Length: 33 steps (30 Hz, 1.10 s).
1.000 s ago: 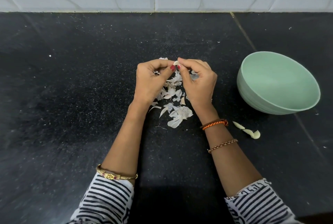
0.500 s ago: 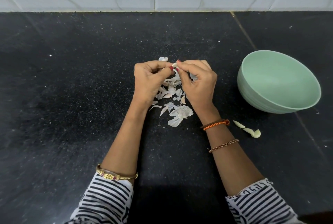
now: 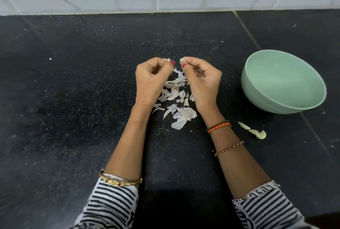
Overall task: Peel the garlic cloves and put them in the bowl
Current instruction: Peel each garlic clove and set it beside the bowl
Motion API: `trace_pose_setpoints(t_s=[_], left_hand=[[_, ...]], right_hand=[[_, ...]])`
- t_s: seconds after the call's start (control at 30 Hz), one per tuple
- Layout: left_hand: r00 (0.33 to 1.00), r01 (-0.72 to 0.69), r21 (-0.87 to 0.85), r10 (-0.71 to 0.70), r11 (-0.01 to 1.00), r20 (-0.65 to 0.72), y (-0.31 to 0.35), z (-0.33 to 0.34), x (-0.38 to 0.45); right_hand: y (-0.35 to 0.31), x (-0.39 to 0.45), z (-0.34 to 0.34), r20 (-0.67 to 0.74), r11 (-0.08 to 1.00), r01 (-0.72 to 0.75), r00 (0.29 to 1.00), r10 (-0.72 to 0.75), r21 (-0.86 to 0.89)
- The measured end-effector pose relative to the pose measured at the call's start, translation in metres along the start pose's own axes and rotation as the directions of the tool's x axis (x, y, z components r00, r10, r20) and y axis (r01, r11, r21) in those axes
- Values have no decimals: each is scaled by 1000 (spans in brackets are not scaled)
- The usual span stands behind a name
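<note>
Bowl (image 3: pixel 287 98): pale green, on the black counter (image 3: pixel 73 99), right of the hands. The inner wall that shows holds nothing; the near rim hides the bottom, so its contents there cannot be told.

Peeled cloves (image 3: pixel 253 130): a few pale pieces on the counter just in front of the bowl, outside it, near the right forearm.

Skins (image 3: pixel 177 107): a loose white heap of papery scraps on the counter between and below the two wrists.

Right hand (image 3: pixel 203 79): fingers curled, thumb and forefinger pinching a small pale garlic clove (image 3: pixel 182 59) at the fingertips, above the heap.

Left hand (image 3: pixel 151 79): fingers curled in, thumb against forefinger; a white scrap of skin (image 3: pixel 166 59) shows at the fingertips, seemingly pinched.

Both forearms come up from the bottom edge, striped sleeves pushed back, bracelets at the wrists.

Change from half a second ago: the fingertips were pressed together over the clove; now they have drawn apart, a clear gap between the two thumbs. Bowl, peeled cloves and heap lie as before.
</note>
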State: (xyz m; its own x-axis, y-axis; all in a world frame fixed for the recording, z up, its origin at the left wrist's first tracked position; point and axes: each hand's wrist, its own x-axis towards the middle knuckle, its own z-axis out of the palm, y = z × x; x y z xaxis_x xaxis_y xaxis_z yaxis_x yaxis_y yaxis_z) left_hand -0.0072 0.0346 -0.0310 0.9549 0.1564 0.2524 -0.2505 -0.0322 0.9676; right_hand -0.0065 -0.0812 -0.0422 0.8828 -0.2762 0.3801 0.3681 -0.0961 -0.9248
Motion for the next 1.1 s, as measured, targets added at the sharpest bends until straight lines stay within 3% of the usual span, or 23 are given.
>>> trace_pose_setpoints(t_s=[0.3,0.5,0.7,0.87,0.97,1.03,1.1], left_hand=[[1000,20,-113,-22,993,-18,-1,4,0],[999,41,-194,-47,980,-26,1,6,0],[993,102,-243,-113,965,-31,-2,4,2],[984,178,-306,-176,935,34,2,5,5],[977,209,-347,-206,914,47,4,7,4],[976,209,-372,-215,904,24,4,6,5],[977,190,-353,-214,916,-28,3,3,6]], right_hand=[[7,-1,-2,44,973,149,989,-143,-177],[9,1,-2,30,957,207,978,-206,-204],[13,2,-4,64,860,399,914,-401,-317],[14,4,-7,78,834,458,886,-458,-307],[12,3,-6,79,867,415,909,-410,-275],[5,1,-4,19,963,242,970,-242,-120],[-1,2,-3,-73,992,35,997,-26,124]])
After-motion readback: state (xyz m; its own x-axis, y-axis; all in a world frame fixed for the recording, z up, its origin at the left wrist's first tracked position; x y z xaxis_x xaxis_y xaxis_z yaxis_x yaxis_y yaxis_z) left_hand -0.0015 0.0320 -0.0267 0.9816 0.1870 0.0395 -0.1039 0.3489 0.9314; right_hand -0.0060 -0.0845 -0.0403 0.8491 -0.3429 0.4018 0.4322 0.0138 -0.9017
